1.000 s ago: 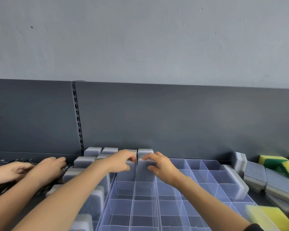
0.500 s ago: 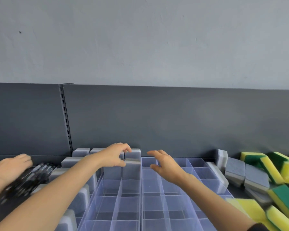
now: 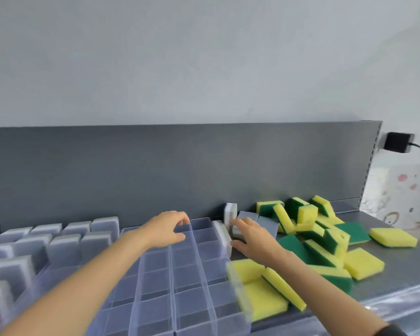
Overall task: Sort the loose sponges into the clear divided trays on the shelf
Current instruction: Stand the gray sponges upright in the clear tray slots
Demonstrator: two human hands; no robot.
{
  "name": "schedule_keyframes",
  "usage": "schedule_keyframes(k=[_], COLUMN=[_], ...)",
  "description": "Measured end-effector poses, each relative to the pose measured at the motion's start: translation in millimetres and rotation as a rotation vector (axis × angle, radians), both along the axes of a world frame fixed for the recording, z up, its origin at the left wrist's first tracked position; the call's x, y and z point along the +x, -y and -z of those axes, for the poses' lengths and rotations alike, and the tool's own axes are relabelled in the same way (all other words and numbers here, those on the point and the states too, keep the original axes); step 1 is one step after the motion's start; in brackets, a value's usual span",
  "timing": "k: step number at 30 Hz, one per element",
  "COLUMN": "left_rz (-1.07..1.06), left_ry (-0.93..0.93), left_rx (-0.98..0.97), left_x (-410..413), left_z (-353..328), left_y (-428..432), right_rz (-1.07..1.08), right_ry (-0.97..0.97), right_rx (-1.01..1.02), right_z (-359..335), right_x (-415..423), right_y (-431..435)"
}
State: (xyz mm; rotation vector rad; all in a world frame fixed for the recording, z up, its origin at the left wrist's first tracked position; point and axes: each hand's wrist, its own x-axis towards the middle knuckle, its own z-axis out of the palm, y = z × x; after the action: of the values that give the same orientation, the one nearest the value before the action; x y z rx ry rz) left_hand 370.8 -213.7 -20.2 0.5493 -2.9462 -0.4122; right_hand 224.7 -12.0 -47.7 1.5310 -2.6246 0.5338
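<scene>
Left tray [image 3: 46, 267] full of grey sponges [image 3: 66, 248]; middle tray [image 3: 180, 282] bare; yellow-green sponges [image 3: 325, 241] still loose. Left hand [image 3: 165, 229] half-curled, empty; right hand [image 3: 252, 238] closing on grey sponge [image 3: 264, 221].

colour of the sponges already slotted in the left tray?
Grey with a paler layer, the slotted sponges; seen in the head view, the only one.

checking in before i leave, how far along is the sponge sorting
Roughly partway. Done: grey sponges stand in rows in the left tray. In hand: the right hand is reaching onto a loose grey sponge beside the clear divided tray, its grip not clearly closed; the left hand hovers over that tray, holding nothing. Left: that tray's compartments look empty, and the yellow-and-green sponges are still piled on the shelf.
</scene>
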Motion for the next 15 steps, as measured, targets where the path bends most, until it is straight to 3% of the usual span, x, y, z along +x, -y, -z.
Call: schedule_keyframes(k=[8, 15], left_rz=[-0.009, -0.037], left_ry=[-0.018, -0.007], left_rx=[0.007, 0.014], left_x=[-54, -77], left_z=[17, 16], left_y=[-62, -72], right_rz=[0.103, 0.120], right_ry=[0.002, 0.006], right_rx=[0.030, 0.044], right_z=[3, 2], right_x=[-46, -69], right_y=[-83, -100])
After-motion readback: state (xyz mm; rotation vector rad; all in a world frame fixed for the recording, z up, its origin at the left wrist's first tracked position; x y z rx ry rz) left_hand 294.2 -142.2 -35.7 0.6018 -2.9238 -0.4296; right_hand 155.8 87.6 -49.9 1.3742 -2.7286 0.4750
